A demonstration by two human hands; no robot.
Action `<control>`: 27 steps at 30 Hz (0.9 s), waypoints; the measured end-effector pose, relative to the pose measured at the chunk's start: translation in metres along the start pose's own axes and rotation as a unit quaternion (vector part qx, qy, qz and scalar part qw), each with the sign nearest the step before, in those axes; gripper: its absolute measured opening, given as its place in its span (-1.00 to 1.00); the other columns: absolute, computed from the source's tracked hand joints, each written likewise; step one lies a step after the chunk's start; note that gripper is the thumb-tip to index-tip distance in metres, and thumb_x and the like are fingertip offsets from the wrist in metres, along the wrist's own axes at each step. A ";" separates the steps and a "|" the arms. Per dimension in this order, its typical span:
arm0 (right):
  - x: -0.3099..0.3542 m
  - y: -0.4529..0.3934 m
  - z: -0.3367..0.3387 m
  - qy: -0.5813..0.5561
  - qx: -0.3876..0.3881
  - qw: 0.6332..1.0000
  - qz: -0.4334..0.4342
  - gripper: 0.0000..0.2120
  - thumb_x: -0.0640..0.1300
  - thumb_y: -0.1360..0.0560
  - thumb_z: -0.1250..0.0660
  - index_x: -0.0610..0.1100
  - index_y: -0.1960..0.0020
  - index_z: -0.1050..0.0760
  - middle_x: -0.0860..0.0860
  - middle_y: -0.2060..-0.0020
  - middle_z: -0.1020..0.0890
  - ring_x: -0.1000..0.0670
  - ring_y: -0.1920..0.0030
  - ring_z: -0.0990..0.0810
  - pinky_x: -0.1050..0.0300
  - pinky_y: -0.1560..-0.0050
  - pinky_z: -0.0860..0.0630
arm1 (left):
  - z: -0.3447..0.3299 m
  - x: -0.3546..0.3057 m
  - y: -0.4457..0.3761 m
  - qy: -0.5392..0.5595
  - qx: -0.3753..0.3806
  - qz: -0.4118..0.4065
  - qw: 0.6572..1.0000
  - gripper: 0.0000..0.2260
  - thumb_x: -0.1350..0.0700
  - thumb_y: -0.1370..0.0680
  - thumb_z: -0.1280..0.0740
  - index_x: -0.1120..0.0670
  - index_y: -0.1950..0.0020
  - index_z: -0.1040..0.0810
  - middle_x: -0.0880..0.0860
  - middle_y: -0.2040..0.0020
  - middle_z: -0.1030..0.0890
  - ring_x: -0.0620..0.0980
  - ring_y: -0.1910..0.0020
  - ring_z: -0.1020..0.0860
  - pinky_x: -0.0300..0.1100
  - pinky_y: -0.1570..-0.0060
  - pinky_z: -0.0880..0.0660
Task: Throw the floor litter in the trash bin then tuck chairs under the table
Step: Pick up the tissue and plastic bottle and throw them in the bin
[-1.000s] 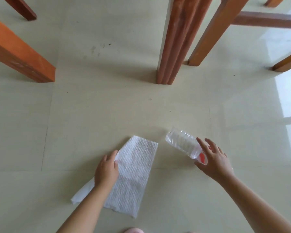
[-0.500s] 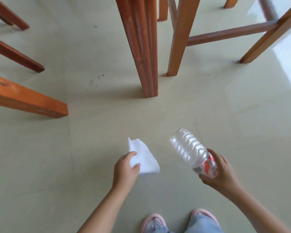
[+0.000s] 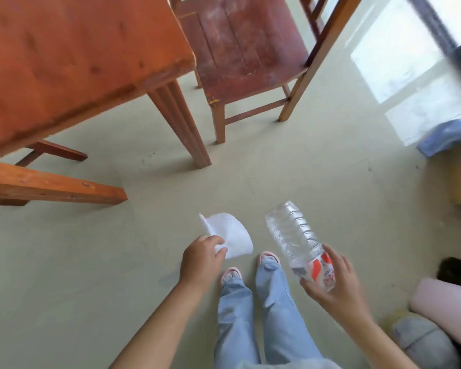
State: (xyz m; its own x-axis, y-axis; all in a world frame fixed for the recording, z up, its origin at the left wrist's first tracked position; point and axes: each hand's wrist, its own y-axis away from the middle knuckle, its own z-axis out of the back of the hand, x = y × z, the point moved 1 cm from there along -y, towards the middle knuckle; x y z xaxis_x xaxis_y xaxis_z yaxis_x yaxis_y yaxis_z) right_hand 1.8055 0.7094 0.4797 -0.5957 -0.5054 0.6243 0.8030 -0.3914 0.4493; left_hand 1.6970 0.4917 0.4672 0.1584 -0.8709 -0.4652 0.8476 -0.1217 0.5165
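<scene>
Litter first: my left grip (image 3: 201, 259) pinches a crumpled white paper towel (image 3: 230, 237), my right grip (image 3: 338, 286) wraps a ribbed clear plastic bottle (image 3: 294, 235) with red label, both above the floor; beyond, orange wooden tabletop (image 3: 72, 57) and reddish chair (image 3: 248, 46).

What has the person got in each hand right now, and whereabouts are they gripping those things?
The left hand pinches a white paper towel at its lower corner. The right hand has its grip round the labelled end of a clear plastic bottle.
</scene>
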 end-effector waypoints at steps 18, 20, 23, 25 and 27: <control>-0.047 -0.005 0.242 -0.111 -0.175 0.975 -0.078 -0.41 0.03 -0.15 -0.47 0.11 -0.12 -0.32 0.16 0.11 -0.44 -0.02 0.05 -0.46 0.13 0.14 -0.31 | 0.002 -0.277 -0.001 -0.035 -0.012 -0.215 0.976 -0.85 0.23 -0.48 -0.32 0.19 -0.04 -0.55 0.14 0.04 -0.65 0.16 0.07 -0.56 -0.23 0.20 -0.29; -0.049 -0.041 0.280 -0.111 -0.180 0.974 -0.081 -0.34 0.20 -0.08 -0.33 0.06 -0.16 -0.34 0.08 0.09 -0.44 0.01 0.06 -0.44 0.13 0.13 -0.30 | -0.004 -0.315 -0.020 -0.042 -0.016 -0.201 0.979 -0.86 0.25 -0.47 -0.33 0.19 -0.02 -0.56 0.15 0.06 -0.65 0.17 0.08 -0.56 -0.22 0.20 -0.30; -0.049 -0.104 0.328 -0.082 -0.138 0.986 -0.050 -0.30 0.06 -0.21 -0.46 -0.10 -0.28 -0.34 0.03 0.01 -0.42 -0.03 -0.01 -0.47 0.12 0.10 -0.35 | -0.011 -0.372 -0.055 -0.042 -0.035 -0.192 0.980 -0.89 0.26 -0.47 -0.33 0.21 0.02 -0.57 0.18 0.07 -0.65 0.18 0.09 -0.56 -0.20 0.19 -0.32; -0.043 -0.149 0.354 -0.046 -0.110 0.993 -0.019 -0.32 -0.02 -0.28 -0.48 -0.10 -0.32 -0.30 0.01 -0.04 -0.44 -0.03 -0.04 -0.47 0.12 0.09 -0.40 | -0.014 -0.407 -0.079 -0.041 -0.049 -0.184 0.981 -0.89 0.27 -0.47 -0.33 0.21 0.02 -0.58 0.17 0.08 -0.64 0.18 0.09 -0.55 -0.20 0.20 -0.30; -0.031 -0.194 0.378 -0.032 -0.092 0.995 -0.004 -0.33 -0.05 -0.30 -0.47 -0.08 -0.33 -0.28 0.02 -0.04 -0.42 0.01 -0.02 -0.44 0.14 0.11 -0.39 | -0.017 -0.437 -0.106 -0.029 -0.062 -0.180 0.981 -0.90 0.27 -0.46 -0.34 0.20 0.04 -0.59 0.17 0.10 -0.64 0.18 0.10 -0.56 -0.20 0.21 -0.29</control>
State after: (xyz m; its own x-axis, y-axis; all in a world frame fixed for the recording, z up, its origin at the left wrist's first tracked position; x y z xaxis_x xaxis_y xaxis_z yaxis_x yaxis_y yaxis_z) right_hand 1.6747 1.0913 0.6146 -0.5948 -0.4550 0.6627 0.7785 -0.5316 0.3337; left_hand 1.5464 0.8933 0.6034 -0.1892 -0.8084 -0.5574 0.8991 -0.3708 0.2327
